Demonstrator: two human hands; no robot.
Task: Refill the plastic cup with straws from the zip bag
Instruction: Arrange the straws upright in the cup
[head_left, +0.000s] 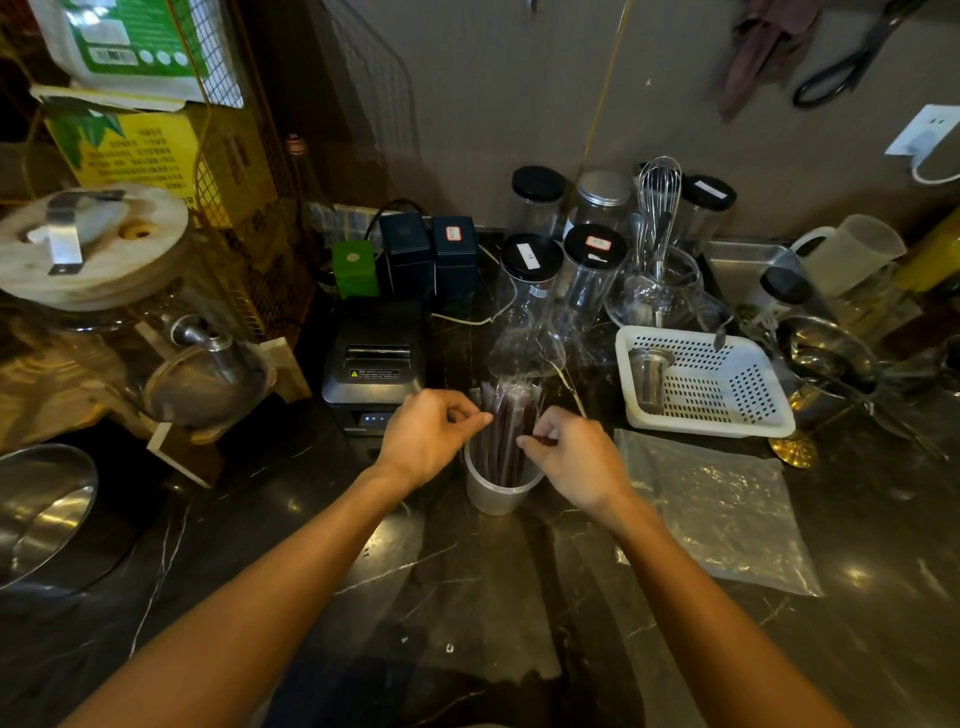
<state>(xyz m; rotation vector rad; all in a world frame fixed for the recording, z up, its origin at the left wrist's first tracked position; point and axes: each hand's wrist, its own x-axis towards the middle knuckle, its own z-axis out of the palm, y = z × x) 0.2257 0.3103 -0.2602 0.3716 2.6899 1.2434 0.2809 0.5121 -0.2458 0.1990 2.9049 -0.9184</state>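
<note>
A frosted plastic cup (493, 493) stands on the dark marble counter, in the middle of the view. Several dark, clear-wrapped straws (506, 431) stand upright in it, their tops reaching above the rim. My left hand (431, 439) is at the cup's left side, with thumb and fingers pinched against the straws. My right hand (574, 460) is at the cup's right side, its fingertips pinched on a straw near the rim. The clear zip bag (722, 514) lies flat on the counter to the right of the cup.
A white perforated basket (706, 384) with a metal cup sits behind the bag. Clear black-lidded jars (530, 280) and a whisk (658, 208) stand at the back. A receipt printer (374, 364) is behind my left hand. A metal bowl (41, 509) lies far left.
</note>
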